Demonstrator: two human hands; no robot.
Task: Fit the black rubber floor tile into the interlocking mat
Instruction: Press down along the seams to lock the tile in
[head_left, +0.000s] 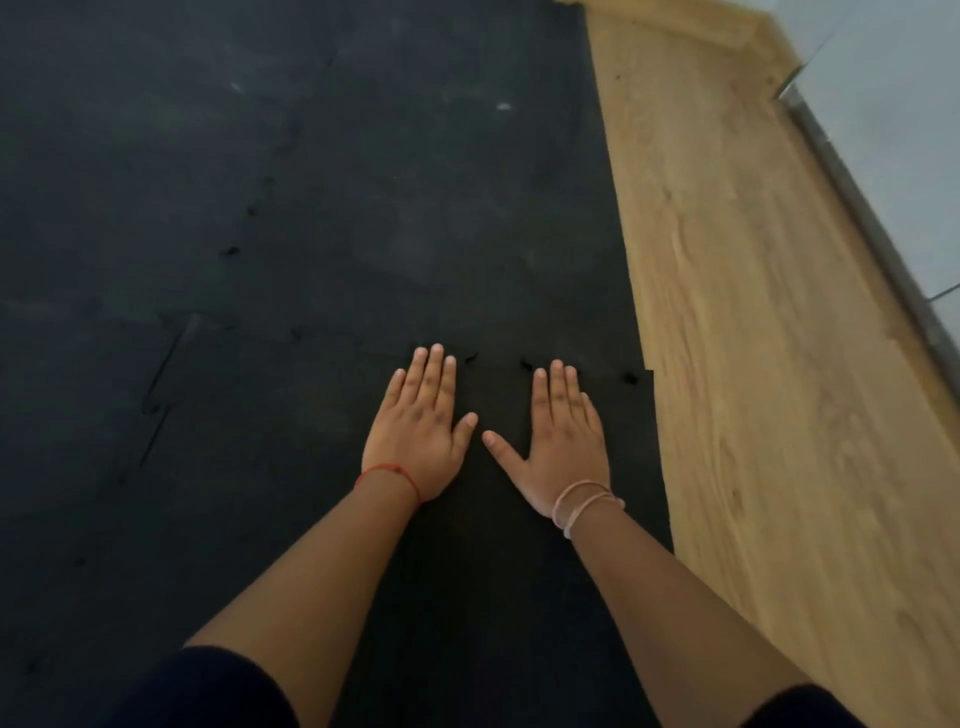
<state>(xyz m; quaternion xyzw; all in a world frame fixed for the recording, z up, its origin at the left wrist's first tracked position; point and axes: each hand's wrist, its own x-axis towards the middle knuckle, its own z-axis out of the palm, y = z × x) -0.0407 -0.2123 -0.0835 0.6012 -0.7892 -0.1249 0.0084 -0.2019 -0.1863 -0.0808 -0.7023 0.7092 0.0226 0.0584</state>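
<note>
Tile (498, 519) lies flat at the mat (260, 182) edge beside the wood floor (753, 312), seam tabs partly seated. Your left hand (415, 447) and right hand (563, 447) press it, fingers flat, holding nothing. Next, push down along the seam.

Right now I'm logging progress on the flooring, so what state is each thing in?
Black rubber tile: flat on the floor, far edge at the mat's seam, small gaps showing there.
Interlocking mat: laid flat.
Left hand: open, palm down on the tile.
Right hand: open, palm down on the tile.
Wooden floor: uncovered.
</note>
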